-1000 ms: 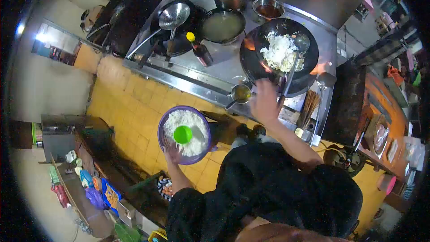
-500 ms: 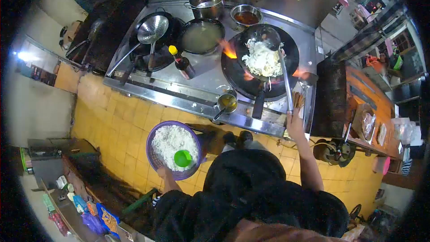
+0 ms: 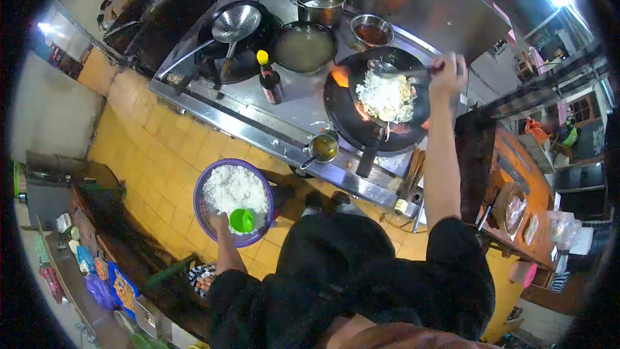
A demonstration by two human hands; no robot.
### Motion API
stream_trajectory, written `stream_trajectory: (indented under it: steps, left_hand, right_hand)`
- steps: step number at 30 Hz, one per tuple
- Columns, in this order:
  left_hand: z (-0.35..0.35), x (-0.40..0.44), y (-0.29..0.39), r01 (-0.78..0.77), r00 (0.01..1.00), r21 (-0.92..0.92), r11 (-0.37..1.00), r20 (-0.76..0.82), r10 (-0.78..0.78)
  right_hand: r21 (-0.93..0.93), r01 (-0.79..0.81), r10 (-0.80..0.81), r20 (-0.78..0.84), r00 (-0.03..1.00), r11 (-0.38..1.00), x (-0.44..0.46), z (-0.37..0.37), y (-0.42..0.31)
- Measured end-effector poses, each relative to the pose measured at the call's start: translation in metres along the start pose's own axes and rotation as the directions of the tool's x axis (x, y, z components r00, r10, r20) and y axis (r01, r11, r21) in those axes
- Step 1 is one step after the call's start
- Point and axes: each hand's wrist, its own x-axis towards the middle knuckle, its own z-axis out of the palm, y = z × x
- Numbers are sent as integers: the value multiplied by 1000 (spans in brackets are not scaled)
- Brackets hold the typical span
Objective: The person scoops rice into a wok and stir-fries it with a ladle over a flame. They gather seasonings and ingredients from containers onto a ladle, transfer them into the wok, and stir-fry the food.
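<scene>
My right hand [image 3: 448, 75], partly blurred, is raised over the right side of the stove, closed round the handle of a metal ladle [image 3: 382, 67]. The ladle reaches left across a dark wok, its bowl at the far edge of the white rice [image 3: 381, 97]. Toward me points the wok handle [image 3: 369, 154], untouched, and orange flame shows at the wok's side. My left hand [image 3: 221, 222] grips the near-left rim of a purple basket [image 3: 202, 210], low in front of the stove. White rice [image 3: 234, 186] fills much of the basket, and a green cup [image 3: 242, 220] sits in it.
On the steel stove [image 3: 213, 106] stand a sauce bottle [image 3: 270, 84] with a yellow cap, a pan of cloudy liquid [image 3: 305, 50], a steel pot [image 3: 321, 5], a bowl of red-brown sauce [image 3: 372, 31] and a strainer [image 3: 236, 24]. A small pot [image 3: 323, 147] sits at the front edge.
My right hand has moved up and away with the ladle, from the stove's front edge to beside the wok. The ladle now lies more sideways. My left hand still holds the basket.
</scene>
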Motion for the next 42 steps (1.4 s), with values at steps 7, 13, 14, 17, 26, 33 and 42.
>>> stream_trajectory:
  steps: [7,13,14,17,26,33,42]
  left_hand:
    - [-28,-28,35,412,907,-125,902,152,-393]
    - [-23,-69,42,375,904,-378,846,-52,-424]
    - [-3,-63,16,303,948,-167,938,-48,-314]
    - [-4,-80,9,226,973,-292,929,27,-228]
    - [-16,-97,28,354,931,-275,894,15,-364]
    - [-14,-98,34,444,867,-498,745,26,-498]
    - [-1,-107,29,336,925,-713,615,125,-359]
  right_hand:
    - [-160,185,-202,-94,975,970,49,33,12]
    - [228,-35,38,-10,999,973,83,52,-9]
    - [208,-66,84,-78,993,976,71,47,6]
    - [159,-108,129,-126,984,981,65,31,3]
    - [209,-155,164,-27,986,966,89,27,-3]
    - [188,-95,101,-24,995,978,81,34,-19]
    - [251,-132,122,54,991,959,81,22,-21]
